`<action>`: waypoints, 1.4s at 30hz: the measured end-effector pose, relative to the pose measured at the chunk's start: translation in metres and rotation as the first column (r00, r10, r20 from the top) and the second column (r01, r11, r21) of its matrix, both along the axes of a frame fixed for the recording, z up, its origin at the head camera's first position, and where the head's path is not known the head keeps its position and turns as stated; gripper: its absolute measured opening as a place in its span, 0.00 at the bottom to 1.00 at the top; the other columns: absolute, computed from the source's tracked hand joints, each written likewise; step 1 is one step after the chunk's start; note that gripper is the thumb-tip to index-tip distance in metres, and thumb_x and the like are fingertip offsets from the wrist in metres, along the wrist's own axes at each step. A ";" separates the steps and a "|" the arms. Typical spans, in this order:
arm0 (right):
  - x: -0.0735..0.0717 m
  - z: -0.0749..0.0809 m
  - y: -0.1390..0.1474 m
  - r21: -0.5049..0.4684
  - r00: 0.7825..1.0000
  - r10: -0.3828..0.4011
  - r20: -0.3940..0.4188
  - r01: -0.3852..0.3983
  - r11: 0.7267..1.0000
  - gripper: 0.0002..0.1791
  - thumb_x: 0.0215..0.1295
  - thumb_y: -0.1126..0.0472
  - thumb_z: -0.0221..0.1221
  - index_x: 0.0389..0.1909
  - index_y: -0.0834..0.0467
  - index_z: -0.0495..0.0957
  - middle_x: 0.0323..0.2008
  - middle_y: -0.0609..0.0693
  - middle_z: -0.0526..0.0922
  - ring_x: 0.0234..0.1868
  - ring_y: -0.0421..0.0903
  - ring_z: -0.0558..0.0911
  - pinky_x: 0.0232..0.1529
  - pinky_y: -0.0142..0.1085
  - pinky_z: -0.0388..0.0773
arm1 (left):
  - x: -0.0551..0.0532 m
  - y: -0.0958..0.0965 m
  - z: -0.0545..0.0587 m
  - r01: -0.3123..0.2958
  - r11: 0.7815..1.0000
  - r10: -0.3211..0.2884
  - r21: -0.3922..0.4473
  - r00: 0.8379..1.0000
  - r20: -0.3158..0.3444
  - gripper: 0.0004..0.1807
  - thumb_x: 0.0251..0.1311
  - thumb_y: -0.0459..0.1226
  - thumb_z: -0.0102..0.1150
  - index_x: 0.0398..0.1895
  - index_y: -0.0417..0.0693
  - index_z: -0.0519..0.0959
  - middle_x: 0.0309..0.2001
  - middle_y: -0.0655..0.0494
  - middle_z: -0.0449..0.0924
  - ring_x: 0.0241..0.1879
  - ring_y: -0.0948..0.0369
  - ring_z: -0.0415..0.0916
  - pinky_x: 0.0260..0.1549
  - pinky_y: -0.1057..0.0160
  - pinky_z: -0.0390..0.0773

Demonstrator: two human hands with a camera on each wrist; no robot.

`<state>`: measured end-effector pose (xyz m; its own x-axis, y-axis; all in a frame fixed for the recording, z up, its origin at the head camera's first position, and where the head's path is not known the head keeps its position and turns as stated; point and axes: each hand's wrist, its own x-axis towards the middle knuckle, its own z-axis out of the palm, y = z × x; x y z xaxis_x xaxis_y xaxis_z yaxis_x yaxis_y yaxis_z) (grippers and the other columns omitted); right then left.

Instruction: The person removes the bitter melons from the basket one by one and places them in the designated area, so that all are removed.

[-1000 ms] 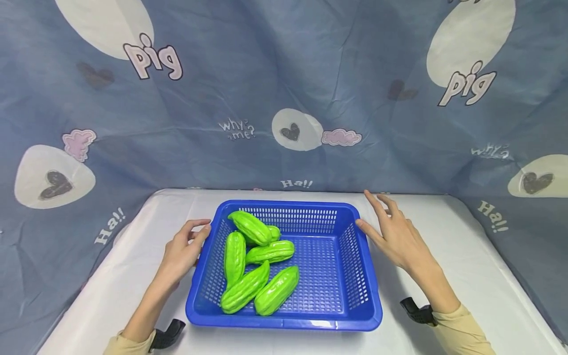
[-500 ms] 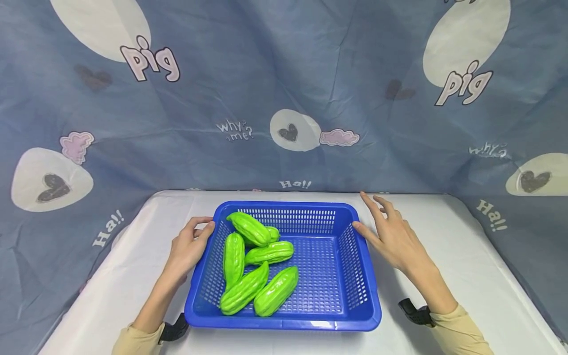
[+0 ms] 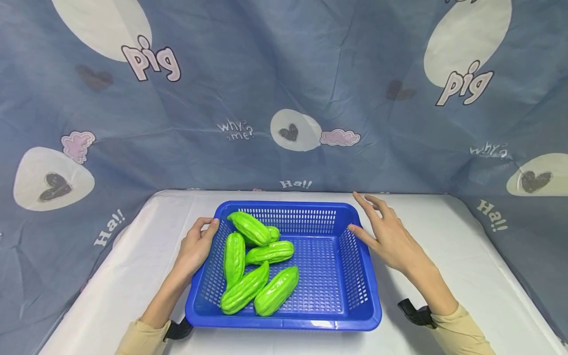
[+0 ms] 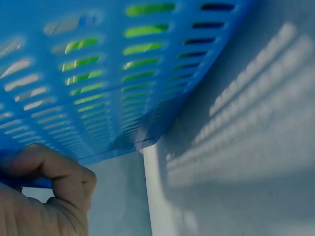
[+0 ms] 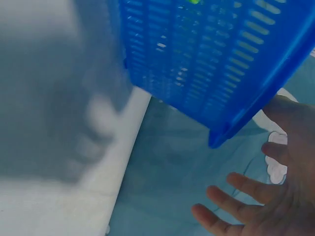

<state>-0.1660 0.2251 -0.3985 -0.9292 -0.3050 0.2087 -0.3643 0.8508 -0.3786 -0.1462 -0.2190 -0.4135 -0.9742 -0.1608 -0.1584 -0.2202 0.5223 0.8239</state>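
Note:
A blue plastic mesh basket (image 3: 284, 323) stands in the middle of the head view. Several bright green bitter melons (image 3: 277, 291) lie inside it, gathered toward its left half. My left hand (image 3: 195, 249) grips the basket's rim near the far left corner. In the left wrist view, the fingers of that hand (image 4: 54, 191) curl at the rim beside the slotted wall (image 4: 110, 98). My right hand (image 3: 392, 241) is at the far right corner, thumb overlapping the rim. Its fingers (image 5: 236, 206) are spread apart outside the basket in the right wrist view.
Under the basket is a table with a white cloth (image 3: 443, 236). A blue printed curtain (image 3: 284, 88) hangs behind it and along both sides. Each wrist carries a black strap mount (image 3: 417, 313).
My left hand has moved right and onto the basket's left rim. The right hand has shifted slightly left, its thumb now over the right rim. Basket and bitter melons have stayed in place.

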 end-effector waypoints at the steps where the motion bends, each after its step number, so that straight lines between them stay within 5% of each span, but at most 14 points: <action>1: 0.000 0.002 -0.001 -0.003 1.000 0.010 -0.004 -0.010 1.000 0.44 0.82 0.37 0.56 0.89 0.37 0.46 0.82 0.63 0.60 0.73 0.75 0.72 0.67 0.76 0.70 | 0.000 0.000 -0.001 -0.001 1.000 0.001 0.010 1.000 -0.001 0.34 0.85 0.58 0.41 0.77 0.42 0.68 0.50 0.38 0.90 0.33 0.65 0.83 0.34 0.64 0.79; 10: 0.002 0.018 -0.010 -0.060 0.994 0.108 0.020 -0.107 0.992 0.43 0.81 0.39 0.57 0.88 0.40 0.49 0.81 0.60 0.64 0.76 0.67 0.74 0.70 0.70 0.74 | 0.001 0.001 -0.004 -0.007 0.998 0.007 0.060 1.000 -0.004 0.31 0.85 0.56 0.42 0.76 0.43 0.66 0.52 0.35 0.89 0.31 0.63 0.83 0.31 0.64 0.80; 17: 0.001 0.030 -0.016 -0.145 0.975 0.199 0.096 -0.184 0.972 0.43 0.81 0.41 0.59 0.88 0.39 0.49 0.78 0.57 0.71 0.68 0.56 0.84 0.55 0.54 0.85 | 0.002 0.002 -0.004 -0.004 0.998 0.005 0.065 1.000 -0.015 0.31 0.86 0.55 0.42 0.75 0.43 0.66 0.49 0.35 0.89 0.30 0.63 0.83 0.30 0.65 0.80; 24: 0.000 0.037 -0.022 -0.289 0.936 0.284 0.210 -0.218 0.932 0.38 0.84 0.45 0.56 0.87 0.45 0.54 0.78 0.58 0.73 0.68 0.60 0.85 0.62 0.59 0.85 | 0.001 0.003 -0.004 -0.003 0.998 0.004 0.058 1.000 -0.023 0.31 0.85 0.56 0.42 0.75 0.43 0.67 0.50 0.35 0.90 0.30 0.63 0.83 0.30 0.64 0.80; 30: 0.000 0.042 -0.025 -0.421 0.871 0.356 0.337 -0.199 0.885 0.35 0.87 0.47 0.52 0.87 0.49 0.54 0.77 0.62 0.73 0.66 0.59 0.86 0.59 0.47 0.89 | 0.001 0.002 -0.005 -0.002 0.998 0.003 0.060 1.000 -0.022 0.30 0.85 0.56 0.42 0.75 0.43 0.67 0.47 0.37 0.91 0.30 0.63 0.83 0.30 0.64 0.80; 36: -0.001 0.042 -0.030 -0.607 0.745 0.445 0.497 -0.067 0.792 0.35 0.88 0.46 0.47 0.87 0.53 0.52 0.81 0.67 0.66 0.71 0.63 0.81 0.59 0.44 0.89 | 0.002 0.001 -0.005 -0.008 0.992 0.010 0.125 1.000 -0.014 0.30 0.85 0.56 0.43 0.74 0.45 0.67 0.45 0.39 0.90 0.29 0.63 0.84 0.28 0.64 0.82; 42: -0.004 0.039 -0.036 -0.651 0.631 0.495 0.597 0.021 0.759 0.35 0.89 0.44 0.45 0.86 0.55 0.52 0.79 0.67 0.66 0.72 0.62 0.81 0.59 0.49 0.89 | 0.001 0.002 -0.005 0.003 0.990 -0.001 0.144 1.000 -0.015 0.30 0.85 0.56 0.43 0.75 0.45 0.66 0.45 0.38 0.90 0.29 0.63 0.85 0.27 0.64 0.83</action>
<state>-0.1700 0.1886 -0.3598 -0.7547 -0.6030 -0.2586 0.0813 0.3052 -0.9488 -0.1449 -0.2173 -0.4186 -0.9769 -0.1354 -0.1656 -0.2067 0.3985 0.8935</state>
